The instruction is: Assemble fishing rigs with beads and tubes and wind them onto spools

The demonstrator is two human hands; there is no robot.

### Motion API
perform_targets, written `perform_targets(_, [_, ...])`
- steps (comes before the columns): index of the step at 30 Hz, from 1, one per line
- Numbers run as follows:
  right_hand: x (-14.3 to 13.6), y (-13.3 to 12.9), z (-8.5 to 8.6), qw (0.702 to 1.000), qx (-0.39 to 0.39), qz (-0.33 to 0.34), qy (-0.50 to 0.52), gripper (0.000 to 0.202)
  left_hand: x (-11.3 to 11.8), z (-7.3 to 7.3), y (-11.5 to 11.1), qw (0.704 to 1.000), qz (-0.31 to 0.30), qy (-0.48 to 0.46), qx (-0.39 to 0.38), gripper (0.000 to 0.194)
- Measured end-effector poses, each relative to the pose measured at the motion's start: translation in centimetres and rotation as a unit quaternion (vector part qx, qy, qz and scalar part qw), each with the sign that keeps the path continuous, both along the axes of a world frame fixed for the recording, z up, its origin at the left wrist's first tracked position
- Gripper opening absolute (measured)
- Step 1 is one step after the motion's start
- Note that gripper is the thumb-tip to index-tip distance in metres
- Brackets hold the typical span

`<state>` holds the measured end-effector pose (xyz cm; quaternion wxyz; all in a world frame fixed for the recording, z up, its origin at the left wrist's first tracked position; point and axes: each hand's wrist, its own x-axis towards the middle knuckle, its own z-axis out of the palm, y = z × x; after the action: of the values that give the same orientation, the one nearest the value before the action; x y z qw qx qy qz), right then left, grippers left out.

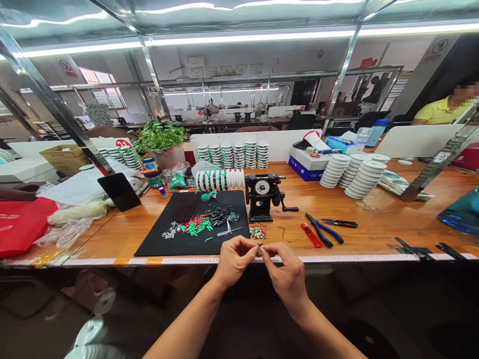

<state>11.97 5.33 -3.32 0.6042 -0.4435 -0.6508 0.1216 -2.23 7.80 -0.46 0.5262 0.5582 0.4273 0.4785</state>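
My left hand (pixel 236 258) and my right hand (pixel 286 267) meet fingertip to fingertip over the table's front edge. Both are closed in a pinch around a tiny dark piece (pixel 260 246), too small to name. Just behind them lie small multicoloured beads (pixel 258 232). To the left, a black mat (pixel 160 244) carries green and red slim pieces (pixel 196 224), black pieces (pixel 222 217) and small silvery metal parts (pixel 171 231). Beyond my hands stands a black hand-cranked winder (pixel 262 192), with a row of white spools (pixel 220 179) wound with green line on its shaft.
Right of the winder lie a red-handled tool (pixel 311 235), blue-handled pliers (pixel 325 230) and black thread snips (pixel 340 223). Stacked white spools (pixel 364 178) and a blue-white box (pixel 309 162) stand behind. A phone (pixel 119 192) leans at the left. A person in yellow (pixel 437 109) sits far right.
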Motion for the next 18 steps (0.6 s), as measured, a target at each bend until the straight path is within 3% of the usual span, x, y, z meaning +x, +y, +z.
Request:
perform_targets(5, [0.08,-0.11,-0.21,0.991,-0.110,0.010,0.079,0.014,0.31,-0.12,-0.02,1.000,0.022,-0.004,-0.016,0.030])
perform_targets(9, [0.07,-0.33,-0.39,0.987,-0.138,0.034,0.074,0.019,0.27,-0.18,-0.03,0.999,0.019,-0.010,-0.027,0.031])
perform_targets(14, [0.36,-0.71,-0.46,0.994,-0.085,0.035,0.063,0.013,0.22,-0.05,0.03,0.999,0.022,0.008,-0.034,0.033])
perform_targets(18, [0.44,-0.71,-0.56,0.994,-0.008,0.081,0.069,0.008,0.26,0.25,0.37,0.998,0.030,0.013,-0.049,0.036])
